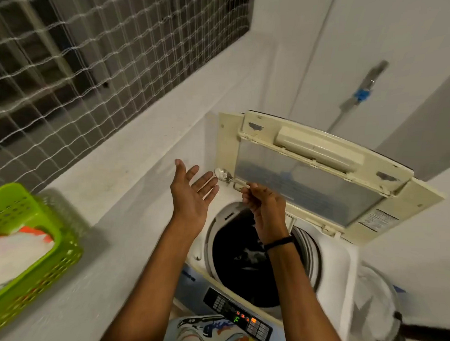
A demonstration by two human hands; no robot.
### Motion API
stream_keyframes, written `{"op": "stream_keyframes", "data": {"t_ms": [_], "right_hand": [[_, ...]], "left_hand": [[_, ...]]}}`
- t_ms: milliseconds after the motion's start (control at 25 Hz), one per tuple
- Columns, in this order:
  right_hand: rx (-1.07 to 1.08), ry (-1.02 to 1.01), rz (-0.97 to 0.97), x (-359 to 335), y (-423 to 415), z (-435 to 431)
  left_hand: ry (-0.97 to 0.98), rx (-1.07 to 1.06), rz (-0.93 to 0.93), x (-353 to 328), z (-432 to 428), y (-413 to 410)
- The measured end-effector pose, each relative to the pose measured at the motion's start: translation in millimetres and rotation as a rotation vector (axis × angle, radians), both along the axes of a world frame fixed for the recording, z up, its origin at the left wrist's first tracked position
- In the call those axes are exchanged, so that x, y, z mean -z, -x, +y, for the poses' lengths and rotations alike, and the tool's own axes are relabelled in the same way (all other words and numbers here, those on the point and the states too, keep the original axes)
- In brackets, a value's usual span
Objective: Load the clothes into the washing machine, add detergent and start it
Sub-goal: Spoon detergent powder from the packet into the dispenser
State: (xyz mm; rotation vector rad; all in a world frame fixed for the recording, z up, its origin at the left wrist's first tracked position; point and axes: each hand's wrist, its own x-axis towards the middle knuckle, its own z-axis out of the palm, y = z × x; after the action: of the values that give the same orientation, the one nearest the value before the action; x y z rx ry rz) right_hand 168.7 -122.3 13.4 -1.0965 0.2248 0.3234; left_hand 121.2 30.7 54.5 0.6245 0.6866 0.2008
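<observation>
Washer (pixel 338 263) lid (pixel 318 178) up — left hand (pixel 192 192) fingers spread wide, right hand (pixel 266 210) fingers pinching a clear spoon (pixel 221 173)

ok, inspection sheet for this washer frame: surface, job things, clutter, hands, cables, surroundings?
surface: white ledge left of the washing machine, carrying the green basket.
job's things: lid up; dark clothes in the drum; control panel lit, showing F; basket holds white and orange cloth.
clutter: pale bundle right of the machine, unidentifiable.
grippers: left hand open, palm up; right hand pinches a spoon handle above the drum's rim.
cables: nothing seen.
surroundings: netted window grille; wall tap with blue fitting.
</observation>
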Motion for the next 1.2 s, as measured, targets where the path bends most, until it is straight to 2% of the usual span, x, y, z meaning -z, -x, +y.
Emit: {"op": "stream_keyframes", "data": {"t_ms": [160,280,480,640,720,800,880,960,1000,1080,1200], "right_hand": [[-0.225,-0.179,-0.008,-63.8,29.5,57.1],[-0.397,-0.190,-0.017,-101.4,58.1,95.1],[-0.678,-0.071,-0.201,-145.3,104.3,155.5],[-0.849,0.284,-0.586,-147.5,139.8,209.0],[-0.943,0.613,-0.855,-144.2,156.8,232.6],[-1.036,0.939,-1.074,-140.0,173.3,252.8],[-1.034,1.105,-1.163,-131.4,183.0,273.3],[-1.006,1.124,-1.103,-127.0,188.1,290.2],[-1.008,1.115,-1.084,-124.7,188.3,296.6],[-1.062,1.113,-1.088,-120.0,186.2,306.5],[-1.139,1.039,-1.003,-113.1,181.7,315.5]], "left_hand": [[-0.179,-0.135,-0.119,-66.3,33.0,70.8],[-0.389,-0.280,-0.124,-108.3,50.1,124.3],[-0.701,-0.586,-0.029,-145.8,94.4,218.9],[-0.888,-0.724,0.206,-137.8,140.8,286.0],[-1.004,-0.639,0.473,-121.7,165.1,305.9],[-1.124,-0.322,0.811,-105.4,181.4,314.1],[-1.152,0.001,0.996,-88.0,191.9,312.1],[-1.179,0.165,1.055,-70.1,202.1,306.9],[-1.200,0.174,1.068,-63.0,206.3,304.4],[-1.203,0.102,1.041,-53.9,213.5,302.2],[-1.131,-0.069,0.886,-50.5,216.1,304.0]]}}
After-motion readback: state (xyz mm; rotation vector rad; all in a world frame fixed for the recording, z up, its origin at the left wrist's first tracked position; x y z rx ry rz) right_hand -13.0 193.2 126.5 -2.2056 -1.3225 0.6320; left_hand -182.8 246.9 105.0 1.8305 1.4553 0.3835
